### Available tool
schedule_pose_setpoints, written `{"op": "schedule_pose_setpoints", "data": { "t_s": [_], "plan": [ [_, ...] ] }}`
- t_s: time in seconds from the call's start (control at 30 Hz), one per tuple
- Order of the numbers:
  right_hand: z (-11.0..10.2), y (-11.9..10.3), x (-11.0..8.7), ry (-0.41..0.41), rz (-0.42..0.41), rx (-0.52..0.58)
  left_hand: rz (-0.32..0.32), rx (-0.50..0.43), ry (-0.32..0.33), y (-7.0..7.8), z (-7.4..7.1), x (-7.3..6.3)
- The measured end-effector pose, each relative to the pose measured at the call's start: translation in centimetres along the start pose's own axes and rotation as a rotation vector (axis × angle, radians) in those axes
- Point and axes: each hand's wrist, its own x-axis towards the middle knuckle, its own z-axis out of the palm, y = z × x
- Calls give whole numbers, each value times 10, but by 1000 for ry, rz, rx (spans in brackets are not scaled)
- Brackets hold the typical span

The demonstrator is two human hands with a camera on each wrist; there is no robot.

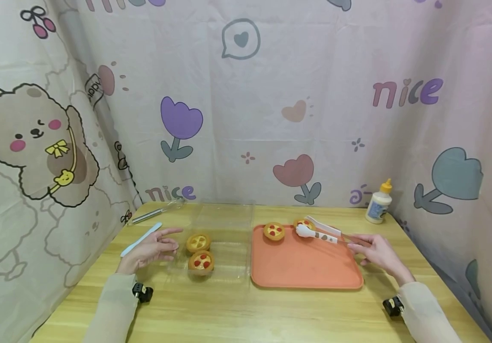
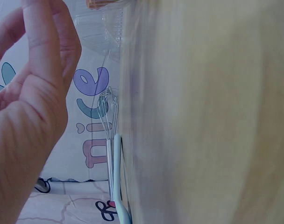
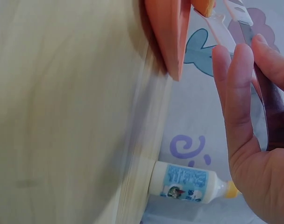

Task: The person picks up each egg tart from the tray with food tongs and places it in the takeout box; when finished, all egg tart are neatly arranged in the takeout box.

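Note:
My right hand (image 1: pixel 378 255) holds a pair of tongs (image 1: pixel 329 233) with white paw-shaped tips and metal arms, thumb on one side and fingers on the other. The tips are at a small tart (image 1: pixel 304 224) on the back edge of the orange tray (image 1: pixel 306 271); whether they grip it I cannot tell. Left of it sits another tart (image 1: pixel 274 231) with red pieces. My left hand (image 1: pixel 153 250) hovers by the left side of a clear plastic box (image 1: pixel 228 259), fingers loosely bent and holding nothing. Inside the box lie a yellow-topped tart (image 1: pixel 197 243) and a red-dotted tart (image 1: pixel 201 263).
A pale blue spatula-like stick (image 1: pixel 141 239) lies beyond my left hand, with a wire whisk (image 1: pixel 155 213) behind it. At the back right corner stands a white bottle (image 1: pixel 378 205) with a yellow cap. Printed curtains (image 1: pixel 246 119) hang behind the wooden table (image 1: pixel 228 314).

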Motion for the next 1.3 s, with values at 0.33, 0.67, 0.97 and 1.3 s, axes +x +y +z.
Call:
{"op": "schedule_pose_setpoints", "data": {
  "t_s": [0.33, 0.67, 0.97, 1.3],
  "plan": [
    [2, -4, 2, -37, -32, 59, 25, -3, -24, -1, -1, 0],
    [7, -18, 3, -36, -49, 59, 13, 17, -8, -2, -1, 0],
    [12, -33, -1, -68, -90, 55, 5, 27, 1, -5, -2, 0],
    [21, -43, 1, -76, -73, 67, -23, 53, 23, 0, -2, 2]
  ]
}}
